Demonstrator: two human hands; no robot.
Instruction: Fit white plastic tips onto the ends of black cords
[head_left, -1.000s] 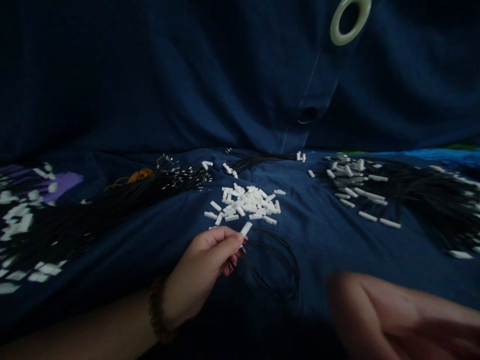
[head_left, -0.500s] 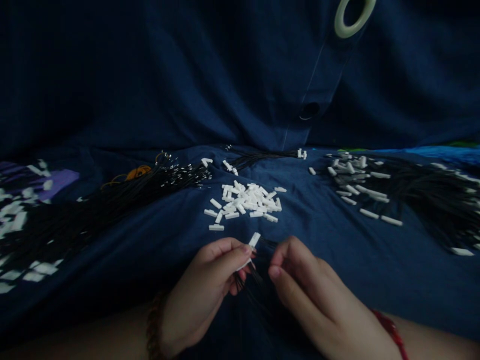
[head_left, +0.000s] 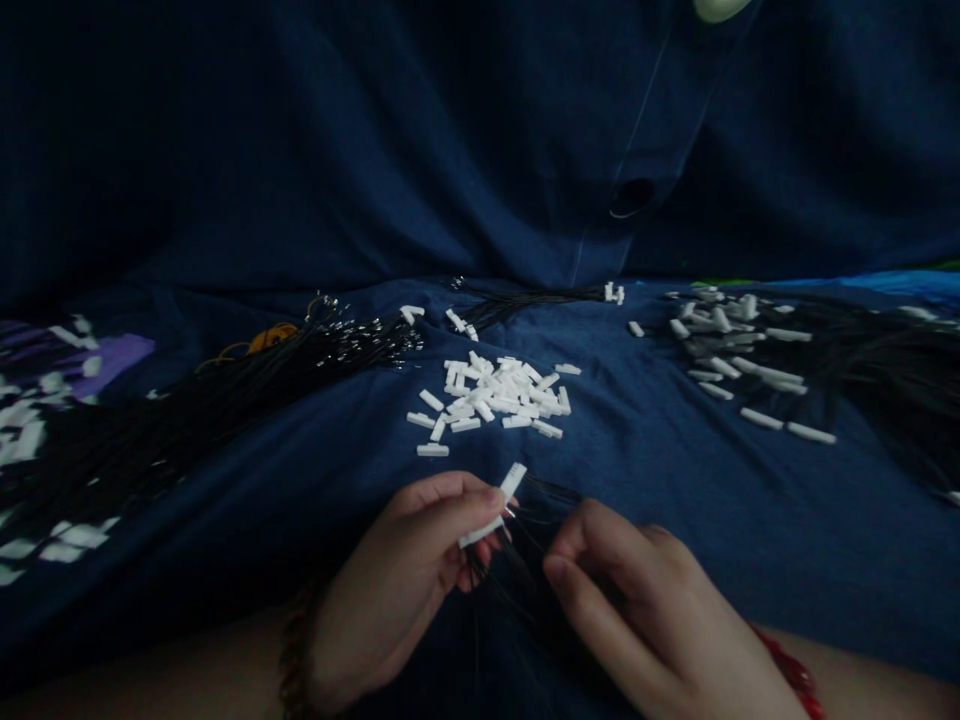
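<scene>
My left hand is closed, thumb and fingers pinching a white plastic connector. A white strip also shows below the thumb; whether it is the same connector or a second one I cannot tell. Thin black wires run from the connector toward the right, and more hang beneath my left fingers. To the right, my right hand pinches a thin black wire between thumb and index finger. This wire's small silvery tip lies close to the connector by my left thumb. Beyond the hands lies a pile of loose white connectors.
Dark blue cloth covers the surface and rises behind. At left lies a thick bundle of black wires with metal tips, near an orange item and purple material. Black wires with white connectors lie at right; a smaller bundle lies behind.
My right hand has shifted slightly right and down, still pinching. More of the white strip below my left thumb shows, and a silvery wire tip is visible beside it. The view has shifted slightly.
</scene>
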